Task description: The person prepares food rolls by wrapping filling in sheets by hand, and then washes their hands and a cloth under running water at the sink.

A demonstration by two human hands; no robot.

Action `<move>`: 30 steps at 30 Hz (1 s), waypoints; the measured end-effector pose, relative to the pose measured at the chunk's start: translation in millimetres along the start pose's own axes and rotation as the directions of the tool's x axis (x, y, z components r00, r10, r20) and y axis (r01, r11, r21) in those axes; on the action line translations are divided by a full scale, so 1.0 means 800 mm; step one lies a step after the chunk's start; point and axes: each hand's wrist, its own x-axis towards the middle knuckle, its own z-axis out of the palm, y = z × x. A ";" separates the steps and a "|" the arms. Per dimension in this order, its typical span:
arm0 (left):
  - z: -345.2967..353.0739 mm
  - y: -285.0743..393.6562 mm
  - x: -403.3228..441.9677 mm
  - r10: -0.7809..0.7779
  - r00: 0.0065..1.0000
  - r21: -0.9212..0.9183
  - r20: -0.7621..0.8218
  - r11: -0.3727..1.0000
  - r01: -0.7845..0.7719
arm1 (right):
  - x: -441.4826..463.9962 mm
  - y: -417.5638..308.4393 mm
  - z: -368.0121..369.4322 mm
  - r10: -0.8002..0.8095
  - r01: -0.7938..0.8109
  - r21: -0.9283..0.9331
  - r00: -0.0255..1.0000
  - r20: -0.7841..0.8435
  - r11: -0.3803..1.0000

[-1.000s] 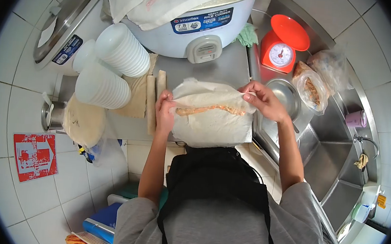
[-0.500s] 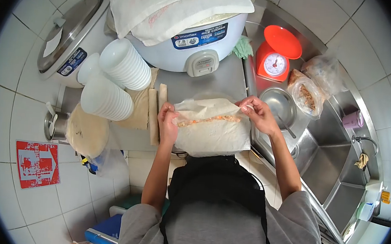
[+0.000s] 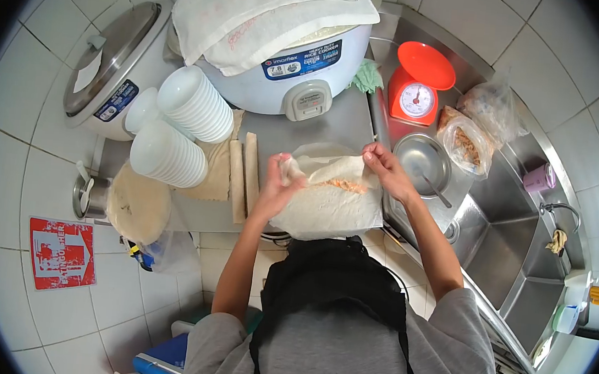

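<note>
A thin, pale wrapper sheet lies in front of me at the counter's front edge, with a line of orange-brown filling across it. My left hand, a little blurred, is closed on the left edge of the sheet, which is folded inward over one end of the filling. The fingers of my right hand pinch the upper right corner and hold it raised. Two long rolled wrappers lie side by side on a brown sheet, left of my left hand.
Stacked white bowls stand at the left beside a round stack of pale sheets. A cloth-covered rice cooker is behind. At the right are a red scale, a metal bowl with a spoon, bagged filling and a sink.
My left hand has moved right and inward, folding the left edge of the wrapper over the filling's end. My right hand still pinches the upper right corner. The view has shifted slightly.
</note>
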 end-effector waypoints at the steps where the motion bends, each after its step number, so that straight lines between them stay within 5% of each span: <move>1: 0.002 0.001 0.001 0.051 0.995 0.146 0.090 0.987 -0.063 | 0.001 0.004 0.004 0.028 -0.028 0.001 1.000 -0.005 1.000; 4: 0.002 0.019 0.013 0.000 0.938 0.494 0.348 0.850 -0.183 | -0.001 0.003 0.019 -0.049 0.124 -0.448 0.983 0.175 0.886; 7: -0.005 0.029 0.039 -0.262 0.804 0.619 0.534 0.769 -0.161 | 0.010 -0.002 0.018 0.075 -0.005 -0.591 0.993 0.094 0.806; 10: -0.004 0.020 0.035 0.016 0.908 0.489 0.418 0.839 -0.240 | 0.010 -0.012 0.021 -0.113 0.136 -0.519 0.991 0.076 0.844; 13: 0.006 0.023 0.026 -0.096 0.926 0.303 0.366 0.953 -0.021 | 0.011 0.000 0.025 0.019 0.000 -0.467 0.999 0.035 0.884; 19: 0.013 0.014 0.025 -0.106 0.951 0.348 0.290 0.937 -0.001 | 0.014 -0.003 0.032 -0.141 0.117 -0.442 0.990 -0.021 0.889; 22: 0.012 0.035 0.030 -0.105 0.943 0.279 0.316 0.960 0.013 | 0.015 -0.013 0.028 -0.063 0.053 -0.427 0.998 -0.009 0.903; 25: 0.009 0.048 0.027 -0.178 0.890 0.560 0.420 0.823 -0.100 | 0.012 -0.008 0.024 -0.042 0.093 -0.565 0.994 0.102 0.820; 28: 0.009 0.057 0.021 0.005 0.939 0.437 0.345 0.884 -0.165 | -0.004 -0.036 0.030 -0.014 0.027 -0.400 0.999 0.036 0.916; 30: 0.007 0.060 0.022 0.098 0.936 0.401 0.338 0.885 -0.237 | -0.006 -0.045 0.029 -0.134 0.137 -0.447 0.990 0.038 0.884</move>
